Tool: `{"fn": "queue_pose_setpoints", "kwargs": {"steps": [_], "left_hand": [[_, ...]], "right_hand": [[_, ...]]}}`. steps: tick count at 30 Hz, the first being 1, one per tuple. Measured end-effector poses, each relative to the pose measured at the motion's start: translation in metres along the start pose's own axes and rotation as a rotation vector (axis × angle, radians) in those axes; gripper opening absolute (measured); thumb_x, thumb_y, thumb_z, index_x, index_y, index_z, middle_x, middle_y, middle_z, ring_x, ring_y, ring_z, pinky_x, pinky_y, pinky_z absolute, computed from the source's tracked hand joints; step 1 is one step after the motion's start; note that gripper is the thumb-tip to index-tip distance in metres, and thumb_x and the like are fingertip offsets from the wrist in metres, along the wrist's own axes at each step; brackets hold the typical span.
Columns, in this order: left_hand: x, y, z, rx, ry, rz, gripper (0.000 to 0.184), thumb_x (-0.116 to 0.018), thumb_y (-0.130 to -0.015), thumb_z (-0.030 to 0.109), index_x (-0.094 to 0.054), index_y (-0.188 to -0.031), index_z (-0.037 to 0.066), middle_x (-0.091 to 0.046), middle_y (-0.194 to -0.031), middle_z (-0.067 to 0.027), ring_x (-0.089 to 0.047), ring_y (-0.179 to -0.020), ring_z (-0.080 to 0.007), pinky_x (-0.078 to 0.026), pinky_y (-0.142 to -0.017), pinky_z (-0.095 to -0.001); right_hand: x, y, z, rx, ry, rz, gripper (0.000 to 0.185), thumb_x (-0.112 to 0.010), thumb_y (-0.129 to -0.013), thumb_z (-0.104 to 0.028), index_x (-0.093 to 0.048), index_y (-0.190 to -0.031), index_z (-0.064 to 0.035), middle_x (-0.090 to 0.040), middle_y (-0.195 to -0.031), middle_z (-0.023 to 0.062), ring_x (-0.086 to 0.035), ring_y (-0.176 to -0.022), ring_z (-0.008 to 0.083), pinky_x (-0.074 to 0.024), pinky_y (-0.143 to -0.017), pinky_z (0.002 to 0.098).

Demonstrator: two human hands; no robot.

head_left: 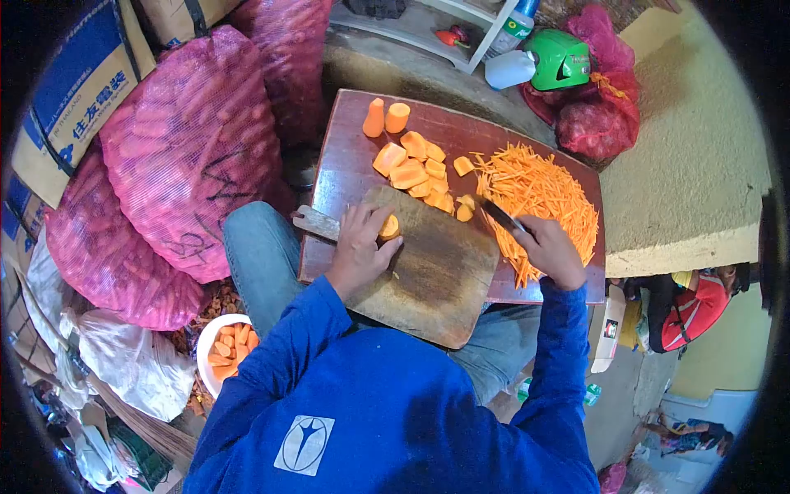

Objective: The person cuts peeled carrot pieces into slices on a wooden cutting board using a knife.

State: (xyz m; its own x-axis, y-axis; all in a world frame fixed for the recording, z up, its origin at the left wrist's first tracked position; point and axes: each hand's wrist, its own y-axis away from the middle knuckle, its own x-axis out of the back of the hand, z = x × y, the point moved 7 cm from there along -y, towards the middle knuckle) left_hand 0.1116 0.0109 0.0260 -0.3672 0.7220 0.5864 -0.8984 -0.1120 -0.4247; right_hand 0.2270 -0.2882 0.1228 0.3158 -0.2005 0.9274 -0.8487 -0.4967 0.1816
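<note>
My left hand (360,247) is closed around a short piece of carrot (389,227) on the left side of a worn wooden cutting board (436,272). In my right hand (553,250) is a knife (502,216) with a dark blade, held off the board's right edge over the carrot strips. A big heap of thin carrot strips (539,202) lies on the right of the reddish-brown table (354,123). Peeled carrot chunks (409,174) are piled behind the board, with small offcuts (466,207) near the knife tip.
Pink mesh sacks of carrots (193,148) stand at the left. A white bucket (206,350) with peeled carrots is beside my left leg. Behind the table are a green helmet (559,59) and a red mesh bag (597,128). A concrete ledge (683,156) borders the right.
</note>
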Motion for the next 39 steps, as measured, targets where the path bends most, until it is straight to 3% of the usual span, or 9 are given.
{"fn": "queue_pose_setpoints", "kwargs": {"steps": [5, 7, 11, 13, 15, 22, 27, 32, 39], "left_hand": [[-0.003, -0.001, 0.000, -0.006, -0.011, -0.010, 0.058, -0.087, -0.079, 0.016, -0.066, -0.130, 0.002, -0.062, -0.122, -0.0190, -0.058, -0.114, -0.0404, -0.048, -0.100, -0.0490], [-0.003, 0.000, 0.001, -0.010, -0.013, -0.014, 0.057, -0.087, -0.079, 0.017, -0.066, -0.130, 0.002, -0.062, -0.121, -0.0190, -0.058, -0.113, -0.0404, -0.048, -0.100, -0.0491], [-0.001, 0.001, 0.001, -0.037, -0.013, 0.029, 0.057, -0.087, -0.078, 0.017, -0.066, -0.129, 0.002, -0.062, -0.120, -0.0191, -0.058, -0.113, -0.0406, -0.048, -0.099, -0.0491], [-0.001, 0.001, -0.001, -0.035, -0.007, 0.029, 0.057, -0.087, -0.078, 0.017, -0.066, -0.129, 0.002, -0.062, -0.120, -0.0191, -0.058, -0.113, -0.0406, -0.048, -0.099, -0.0489], [-0.003, 0.001, -0.001, -0.033, 0.010, 0.018, 0.057, -0.087, -0.078, 0.016, -0.066, -0.129, 0.002, -0.062, -0.120, -0.0190, -0.058, -0.113, -0.0406, -0.048, -0.099, -0.0488], [-0.003, 0.000, -0.002, -0.030, 0.020, 0.015, 0.057, -0.087, -0.077, 0.014, -0.066, -0.128, 0.001, -0.060, -0.123, -0.0190, -0.057, -0.113, -0.0406, -0.047, -0.099, -0.0505], [-0.002, 0.001, -0.001, -0.029, 0.028, 0.012, 0.061, -0.087, -0.076, 0.013, -0.065, -0.132, 0.001, -0.060, -0.123, -0.0188, -0.057, -0.114, -0.0412, -0.047, -0.099, -0.0506], [0.003, -0.001, 0.002, 0.003, 0.061, 0.011, 0.064, -0.084, -0.078, 0.011, -0.062, -0.138, 0.000, -0.063, -0.123, -0.0207, -0.059, -0.115, -0.0408, -0.047, -0.103, -0.0485], [0.004, 0.002, 0.000, 0.024, 0.102, 0.008, 0.066, -0.085, -0.079, 0.012, -0.061, -0.139, 0.000, -0.065, -0.120, -0.0216, -0.060, -0.116, -0.0416, -0.047, -0.104, -0.0483]], "right_hand": [[-0.004, 0.005, -0.002, 0.004, 0.058, -0.068, 0.026, -0.064, -0.101, -0.026, -0.073, -0.104, -0.0019, -0.071, -0.089, 0.0265, -0.070, -0.085, 0.0462, -0.0542, -0.073, 0.0523], [-0.003, 0.001, -0.006, -0.014, -0.225, -0.012, 0.028, -0.063, -0.100, -0.028, -0.072, -0.101, -0.0019, -0.071, -0.089, 0.0260, -0.070, -0.085, 0.0463, -0.0545, -0.073, 0.0531], [-0.007, -0.003, -0.006, -0.032, 0.135, 0.037, 0.028, -0.064, -0.101, -0.028, -0.073, -0.105, -0.0008, -0.071, -0.089, 0.0276, -0.070, -0.085, 0.0465, -0.0548, -0.074, 0.0511], [-0.012, -0.006, -0.005, -0.020, 0.133, 0.017, 0.029, -0.064, -0.100, -0.029, -0.073, -0.105, -0.0016, -0.072, -0.091, 0.0273, -0.071, -0.086, 0.0473, -0.0554, -0.075, 0.0531], [-0.013, -0.005, -0.011, 0.066, -0.177, 0.018, 0.029, -0.065, -0.099, -0.031, -0.073, -0.101, -0.0029, -0.073, -0.093, 0.0262, -0.071, -0.088, 0.0479, -0.0559, -0.075, 0.0556], [-0.011, 0.005, -0.006, -0.024, 0.106, -0.056, 0.028, -0.066, -0.100, -0.027, -0.074, -0.109, -0.0024, -0.072, -0.092, 0.0273, -0.071, -0.089, 0.0475, -0.0553, -0.076, 0.0531], [-0.012, -0.008, -0.008, 0.054, -0.152, 0.071, 0.026, -0.064, -0.101, -0.026, -0.073, -0.109, -0.0026, -0.070, -0.088, 0.0271, -0.070, -0.084, 0.0472, -0.0540, -0.073, 0.0523], [-0.017, -0.042, 0.007, 0.029, -0.082, 0.274, 0.027, -0.063, -0.102, -0.026, -0.070, -0.103, 0.0004, -0.069, -0.088, 0.0286, -0.069, -0.085, 0.0485, -0.0530, -0.073, 0.0527], [-0.034, -0.058, -0.001, 0.059, -0.396, 0.129, 0.027, -0.064, -0.102, -0.023, -0.069, -0.106, 0.0033, -0.067, -0.087, 0.0276, -0.069, -0.079, 0.0418, -0.0522, -0.074, 0.0469]]}}
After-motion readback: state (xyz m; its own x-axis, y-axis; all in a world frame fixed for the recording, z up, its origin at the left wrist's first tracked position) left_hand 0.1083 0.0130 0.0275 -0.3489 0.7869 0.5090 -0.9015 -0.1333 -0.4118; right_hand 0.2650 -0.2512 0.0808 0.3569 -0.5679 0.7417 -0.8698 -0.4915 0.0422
